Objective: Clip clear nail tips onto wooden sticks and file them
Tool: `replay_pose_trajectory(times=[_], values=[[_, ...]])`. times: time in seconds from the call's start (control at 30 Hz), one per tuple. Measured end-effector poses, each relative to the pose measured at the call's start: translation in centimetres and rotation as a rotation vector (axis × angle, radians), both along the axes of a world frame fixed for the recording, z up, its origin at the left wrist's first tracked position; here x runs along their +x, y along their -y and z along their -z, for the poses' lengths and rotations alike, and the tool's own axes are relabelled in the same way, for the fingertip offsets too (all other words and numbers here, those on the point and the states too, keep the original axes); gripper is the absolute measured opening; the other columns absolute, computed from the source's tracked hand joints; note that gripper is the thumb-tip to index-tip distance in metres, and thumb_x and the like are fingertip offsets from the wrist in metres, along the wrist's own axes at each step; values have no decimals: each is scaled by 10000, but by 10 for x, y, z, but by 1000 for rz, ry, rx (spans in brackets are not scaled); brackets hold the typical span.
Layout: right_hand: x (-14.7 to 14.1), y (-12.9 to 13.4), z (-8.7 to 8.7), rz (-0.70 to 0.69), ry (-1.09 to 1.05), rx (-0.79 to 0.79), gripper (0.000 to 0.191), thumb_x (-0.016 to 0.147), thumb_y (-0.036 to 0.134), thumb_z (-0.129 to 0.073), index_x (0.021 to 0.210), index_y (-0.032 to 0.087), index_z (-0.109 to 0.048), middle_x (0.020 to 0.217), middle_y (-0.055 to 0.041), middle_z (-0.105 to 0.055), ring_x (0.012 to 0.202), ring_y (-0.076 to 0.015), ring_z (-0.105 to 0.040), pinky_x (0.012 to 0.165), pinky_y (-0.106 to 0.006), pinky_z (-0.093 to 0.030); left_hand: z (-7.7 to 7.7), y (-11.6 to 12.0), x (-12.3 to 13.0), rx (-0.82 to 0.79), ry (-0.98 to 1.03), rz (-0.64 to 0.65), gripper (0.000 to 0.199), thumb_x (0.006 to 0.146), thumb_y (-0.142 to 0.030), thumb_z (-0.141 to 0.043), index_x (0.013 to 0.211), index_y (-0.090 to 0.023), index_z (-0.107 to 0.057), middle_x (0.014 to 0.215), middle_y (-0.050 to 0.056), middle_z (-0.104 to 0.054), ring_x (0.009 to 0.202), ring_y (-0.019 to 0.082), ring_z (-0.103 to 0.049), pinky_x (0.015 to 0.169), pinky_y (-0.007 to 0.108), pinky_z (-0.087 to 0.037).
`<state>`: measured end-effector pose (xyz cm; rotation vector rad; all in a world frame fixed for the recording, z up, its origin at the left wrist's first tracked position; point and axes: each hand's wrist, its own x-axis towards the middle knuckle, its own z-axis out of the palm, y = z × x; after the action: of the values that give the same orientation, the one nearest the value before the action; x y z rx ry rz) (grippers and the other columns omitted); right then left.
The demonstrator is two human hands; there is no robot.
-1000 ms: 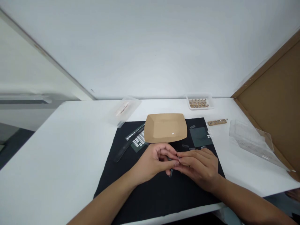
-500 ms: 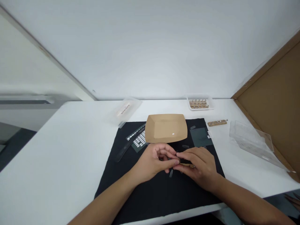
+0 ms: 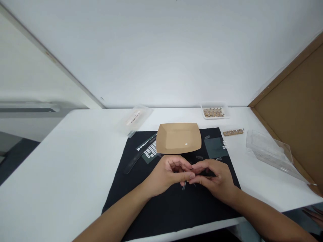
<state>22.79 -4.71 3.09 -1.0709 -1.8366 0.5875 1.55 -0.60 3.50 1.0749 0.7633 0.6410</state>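
Note:
My left hand (image 3: 171,173) and my right hand (image 3: 215,176) meet fingertip to fingertip over the black cloth (image 3: 176,211). Both are closed in a pinch, and whatever small piece lies between the fingers is hidden. Just under the fingertips a slim clear nail tip (image 3: 184,186) lies on the cloth. Beyond my right hand are more clear pieces shaped like nail tips, one (image 3: 199,157) near the brown paper tray (image 3: 174,146) and another (image 3: 207,137) farther back. A small white oval (image 3: 186,144) rests inside that tray.
Left of the tray, a dark curved nail file (image 3: 137,158) crosses a sheet of white ovals (image 3: 150,150). A dark sheet (image 3: 214,148) lies right. Behind stand a printed pouch (image 3: 133,119) and a plastic box (image 3: 215,117); a studded strip (image 3: 233,132) and clear case (image 3: 272,151) sit rightward.
My right fingers have shifted and arch more at the knuckles. A brownish piece that showed beneath my right hand is now out of sight. My left hand has barely moved.

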Motion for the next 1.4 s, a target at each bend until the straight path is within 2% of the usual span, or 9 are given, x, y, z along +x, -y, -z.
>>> replay_pose_trajectory(times=[0.13,0.3,0.43,0.7,0.83,1.03,1.17,1.4], values=[[2,-1,0,-15,2,61,312,890,532,-812,1033,258,-768,827,22,-813,712,-150,-763,669,-269,-556,-3,1,1,11,-3,20,296,758,-325,-928,935,-124,-803,728,42,-767,517,87,-630,486,186,-498],[3,-1,1,-78,-10,148,274,918,491,-802,1095,286,-764,803,38,-816,691,-150,-761,698,-296,-530,-5,3,2,43,42,39,218,757,-304,-929,867,-141,-836,784,50,-760,526,71,-625,454,159,-461],[4,-1,1,-77,-25,149,276,914,497,-805,1082,281,-765,781,40,-813,672,-149,-755,686,-297,-539,-4,4,2,39,53,40,214,771,-323,-924,872,-151,-847,810,57,-743,530,71,-644,403,129,-365],[5,-1,1,-102,-90,101,250,901,463,-827,1071,288,-771,785,38,-814,667,-154,-748,697,-308,-572,-3,5,1,26,39,47,227,792,-365,-909,870,-159,-852,855,65,-719,538,79,-663,374,128,-283],[4,0,1,-160,-178,44,273,893,403,-846,1123,282,-766,780,45,-813,679,-141,-752,711,-275,-589,-4,6,2,71,68,12,219,807,-355,-899,854,-149,-845,846,63,-717,535,88,-676,376,132,-326],[6,0,1,-198,-224,-21,291,877,339,-868,1149,284,-784,800,33,-808,704,-140,-757,694,-253,-607,-5,10,3,65,106,-22,256,812,-356,-896,884,-126,-810,823,76,-775,523,106,-686,446,174,-513],[7,0,0,-224,-222,-76,269,891,316,-856,1150,277,-791,832,17,-806,725,-136,-761,690,-242,-614,-4,13,3,109,63,-51,289,815,-370,-886,870,-107,-779,831,86,-780,432,77,-633,379,150,-469],[4,4,-2,-107,-201,-195,90,926,279,-809,999,234,-782,864,-16,-799,736,-144,-766,659,-223,-612,-2,17,5,259,-44,-211,253,810,-330,-866,874,-107,-765,681,44,-722,396,60,-579,366,124,-434]])
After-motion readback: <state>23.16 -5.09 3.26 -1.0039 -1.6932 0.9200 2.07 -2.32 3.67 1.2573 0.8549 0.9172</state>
